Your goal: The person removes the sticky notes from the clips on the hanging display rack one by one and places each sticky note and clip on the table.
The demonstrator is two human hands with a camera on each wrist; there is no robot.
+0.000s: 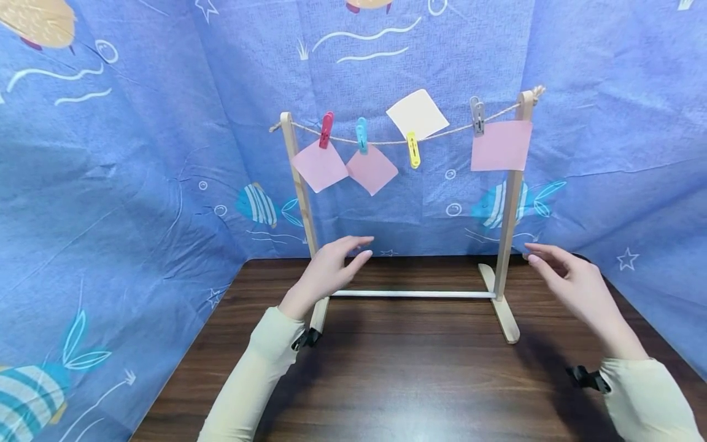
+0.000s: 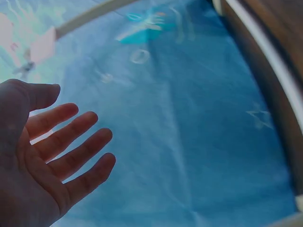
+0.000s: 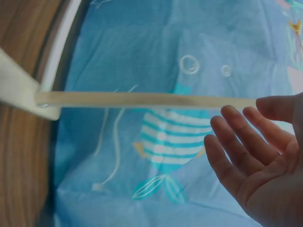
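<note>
My left hand (image 1: 329,265), relaxed and holding nothing, hovers by the left post (image 1: 307,221) of a small wooden drying rack. Beyond the right post (image 1: 505,239) is my right hand (image 1: 577,290), fingers loosely bent around no object. A thin rope (image 1: 381,143) runs between the post tops. On it a red clothespin (image 1: 326,130) and a blue clothespin (image 1: 361,135) hold pink paper squares (image 1: 320,167). A yellow clothespin (image 1: 413,151) points downward, with a cream paper square (image 1: 418,114) standing above the rope. Near the right post, a grey clothespin (image 1: 477,116) holds another pink paper (image 1: 501,146).
The rack stands on a dark wooden table (image 1: 409,368), its feet (image 1: 505,319) joined by a white crossbar (image 1: 414,294). Behind and beside the table hangs a blue cloth (image 1: 138,153) printed with fish. A black wrist strap piece (image 1: 588,379) sits at the right sleeve.
</note>
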